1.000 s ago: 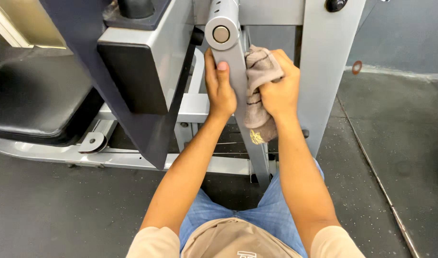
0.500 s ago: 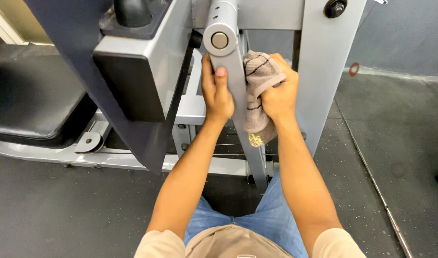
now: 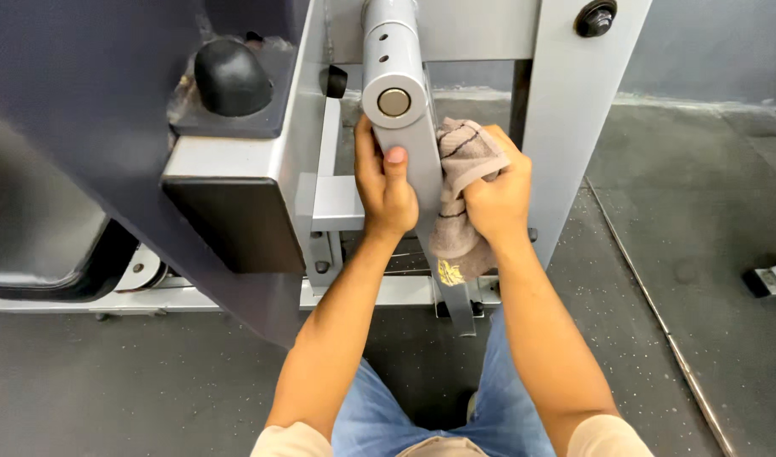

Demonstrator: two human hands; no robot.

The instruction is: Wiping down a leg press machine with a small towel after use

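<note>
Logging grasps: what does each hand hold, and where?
Right hand bunches the brown cloth around its middle; left hand grips the grey metal arm below its rounded end.

I see even, soft indoor light falling from above, fairly bright. The round grey metal bar (image 3: pixel 402 127) with its steel end cap is my landmark: it shows a mild sheen, no harsh glare. Left of it, the dark padded panel (image 3: pixel 83 144) sits close and blurs slightly. Below it, shadow pools on the speckled dark rubber floor (image 3: pixel 151 389). Straight edges bow near the frame's borders.
</note>
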